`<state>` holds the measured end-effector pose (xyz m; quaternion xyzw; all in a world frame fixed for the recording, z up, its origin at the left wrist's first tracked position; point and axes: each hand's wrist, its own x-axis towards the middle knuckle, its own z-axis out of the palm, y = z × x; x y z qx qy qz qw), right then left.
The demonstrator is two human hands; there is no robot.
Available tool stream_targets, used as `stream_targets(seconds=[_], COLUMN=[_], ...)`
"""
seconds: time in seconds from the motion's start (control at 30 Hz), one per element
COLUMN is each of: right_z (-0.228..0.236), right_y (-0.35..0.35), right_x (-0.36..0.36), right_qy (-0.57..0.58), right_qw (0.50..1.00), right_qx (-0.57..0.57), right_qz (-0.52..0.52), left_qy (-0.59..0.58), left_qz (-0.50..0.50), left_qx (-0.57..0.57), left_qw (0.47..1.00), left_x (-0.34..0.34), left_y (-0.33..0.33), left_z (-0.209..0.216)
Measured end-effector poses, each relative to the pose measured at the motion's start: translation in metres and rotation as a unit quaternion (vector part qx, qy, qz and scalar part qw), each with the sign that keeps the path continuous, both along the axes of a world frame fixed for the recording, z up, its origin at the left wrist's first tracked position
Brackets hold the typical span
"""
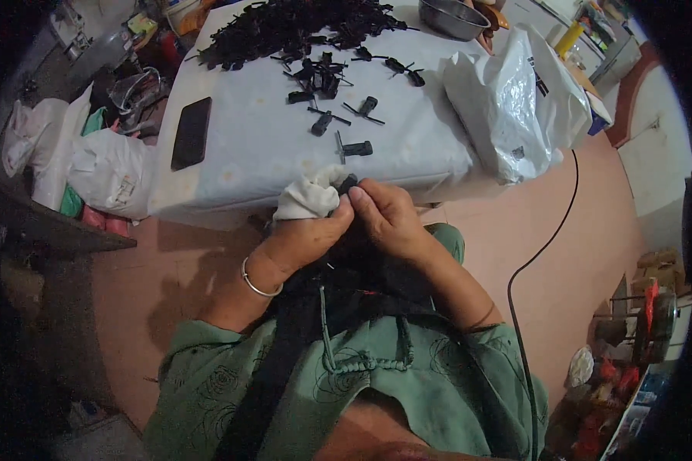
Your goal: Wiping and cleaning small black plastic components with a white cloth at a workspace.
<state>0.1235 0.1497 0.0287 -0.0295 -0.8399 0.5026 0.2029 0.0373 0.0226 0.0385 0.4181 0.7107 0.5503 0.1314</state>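
Note:
Just in front of the table's near edge, my two hands meet around a small black plastic part (348, 184). My left hand (307, 238) is closed, with a bunched white cloth (306, 200) over its fingers. Thumb and fingers of my right hand (392, 219) pinch the black part from the other side. Most of that part is hidden by the fingers and cloth. On the table just beyond lies a similar black part with a thin stem (355, 149). Two more such pieces, one of them a black stemmed part (323, 121), lie farther off.
A large heap of black parts (284, 31) covers the table's far side, beside a metal bowl (454, 19). A dark phone (191, 133) lies left on the white tablecloth (238, 154). A white plastic bag (500, 107) stands right. A black cable (542, 250) hangs to the floor.

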Motion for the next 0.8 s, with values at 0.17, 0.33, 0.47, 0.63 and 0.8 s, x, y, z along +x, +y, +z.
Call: stream_targets(seconds=[0.17,0.33,0.47,0.63,0.8], right_z=[-0.019,-0.028,-0.04,-0.019,-0.035], right_y=[-0.003,-0.019,-0.011,-0.002,0.006], right_x=[-0.004,-0.011,-0.012,0.0,0.003], right_qy=[0.006,0.041,-0.028,-0.093,0.003], right_qw=[0.995,0.966,0.978,0.972,0.995], right_qx=[-0.096,-0.254,-0.207,-0.211,-0.085], right_qz=[-0.006,-0.023,-0.015,0.034,0.048], left_qy=[0.141,0.296,0.317,0.005,-0.213], left_qz=[0.014,0.03,0.036,0.049,0.014], left_qx=[0.049,0.003,0.019,0.087,0.093], left_qw=[0.989,0.955,0.947,0.995,0.973], left_x=[0.003,-0.002,-0.002,0.002,-0.006], left_y=[0.002,0.004,0.005,0.002,-0.001], left_z=[-0.002,-0.008,-0.023,-0.024,-0.012])
